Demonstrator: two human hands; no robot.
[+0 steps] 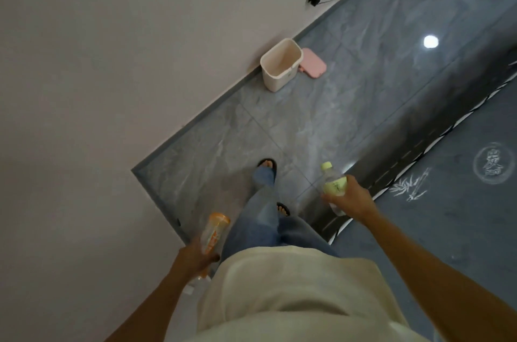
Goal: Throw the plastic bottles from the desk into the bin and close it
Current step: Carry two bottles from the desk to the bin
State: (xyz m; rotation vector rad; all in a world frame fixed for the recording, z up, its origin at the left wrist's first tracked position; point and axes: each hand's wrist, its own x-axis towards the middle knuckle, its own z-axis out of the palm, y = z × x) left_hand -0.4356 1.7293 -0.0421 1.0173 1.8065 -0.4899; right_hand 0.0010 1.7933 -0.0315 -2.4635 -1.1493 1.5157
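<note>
Lower frame: left hand (pixel 193 255) grasps orange-labelled clear plastic bottle (pixel 214 232); right hand (pixel 351 196) grasps green-labelled clear plastic bottle (pixel 333 185). Open cream plastic bin (pixel 279 67), pink lid (pixel 313 63) beside it, upper centre, well apart. Risk: narrow mouth, bottles may bounce out.

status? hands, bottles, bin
Left hand holds orange-label bottle; right hand holds green-label bottle. Bin open by wall, pink lid on floor beside it. Path clear.

Cream bin (pixel 280 65), pink lid (pixel 314 63), orange-labelled bottle (pixel 213 235), yellow-green bottle (pixel 333 184) — grey marbled floor (pixel 349 106).
</note>
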